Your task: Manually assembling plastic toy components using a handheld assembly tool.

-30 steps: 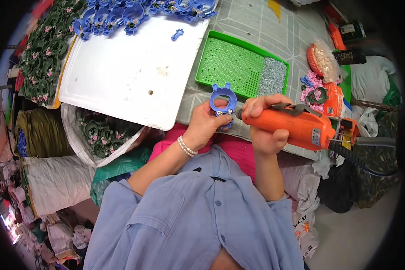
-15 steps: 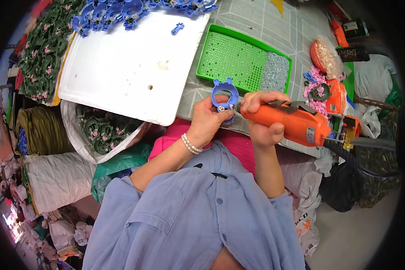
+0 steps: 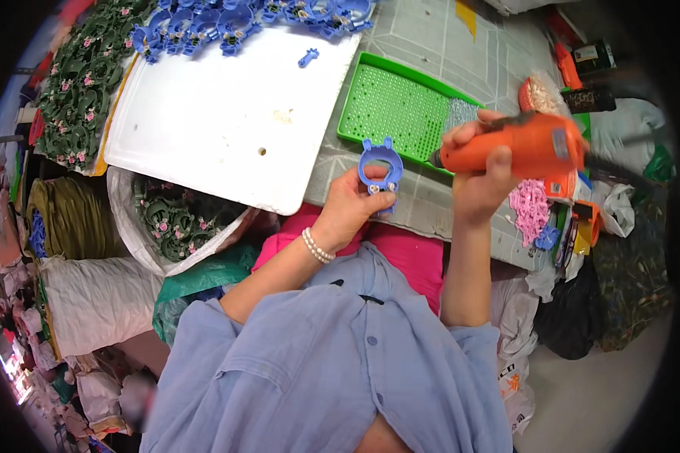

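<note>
My left hand (image 3: pixel 351 202) holds a blue plastic ring-shaped piece with small ears (image 3: pixel 379 164) upright above the table's near edge. My right hand (image 3: pixel 482 175) grips an orange power tool (image 3: pixel 517 145), lifted to the right of the blue piece, its dark tip pointing left toward it with a gap between them. A pearl bracelet sits on my left wrist. Behind both hands lies a green perforated tray (image 3: pixel 397 106).
A white board (image 3: pixel 219 121) covers the table's left part, with a row of blue pieces (image 3: pixel 234 15) along its far edge. Green floral pieces (image 3: pixel 72 98) are piled at the left and in a bag (image 3: pixel 170 219) below. Pink bits (image 3: pixel 530 208) lie right.
My right hand has raised the orange tool up and to the right, away from the blue piece. My left hand has tilted the blue piece upright, staying near the table's edge.
</note>
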Tool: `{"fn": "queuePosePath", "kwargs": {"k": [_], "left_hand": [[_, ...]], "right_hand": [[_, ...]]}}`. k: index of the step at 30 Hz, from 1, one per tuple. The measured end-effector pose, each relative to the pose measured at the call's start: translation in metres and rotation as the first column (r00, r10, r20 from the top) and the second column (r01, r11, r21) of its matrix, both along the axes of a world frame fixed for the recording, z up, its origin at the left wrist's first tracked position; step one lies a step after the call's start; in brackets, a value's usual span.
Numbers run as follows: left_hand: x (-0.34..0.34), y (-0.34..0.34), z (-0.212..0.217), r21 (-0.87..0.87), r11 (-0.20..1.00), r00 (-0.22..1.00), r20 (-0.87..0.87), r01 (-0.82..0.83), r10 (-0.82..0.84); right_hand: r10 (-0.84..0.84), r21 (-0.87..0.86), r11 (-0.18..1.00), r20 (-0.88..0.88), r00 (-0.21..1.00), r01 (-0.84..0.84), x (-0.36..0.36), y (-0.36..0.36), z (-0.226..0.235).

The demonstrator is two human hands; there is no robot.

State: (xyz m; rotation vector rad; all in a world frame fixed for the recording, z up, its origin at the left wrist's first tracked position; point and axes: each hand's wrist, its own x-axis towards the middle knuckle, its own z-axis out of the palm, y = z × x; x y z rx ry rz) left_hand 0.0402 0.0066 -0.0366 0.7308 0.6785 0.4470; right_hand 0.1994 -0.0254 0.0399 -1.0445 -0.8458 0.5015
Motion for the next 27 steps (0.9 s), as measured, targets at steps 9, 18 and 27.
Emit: {"fn": "queuePosePath", "kwargs": {"k": [9, 18, 27], "left_hand": [[-0.030, 0.011, 0.035, 0.057, 0.998, 0.994, 0.110, 0.004, -0.010], [-0.057, 0.046, 0.047, 0.215, 0.959, 0.983, 0.025, -0.185, 0.184], [-0.074, 0.071, 0.046, 0.231, 0.854, 0.880, 0.215, -0.467, 0.423]], "right_hand": [[-0.170, -0.195, 0.958, 0.208, 0.963, 0.211, 0.033, 0.032, 0.009], [-0.610, 0.216, 0.771, 0.524, 0.595, 0.599, 0.025, 0.028, 0.010], [0.142, -0.388, 0.845, 0.827, 0.544, 0.369, -0.039, 0.117, -0.019]]}}
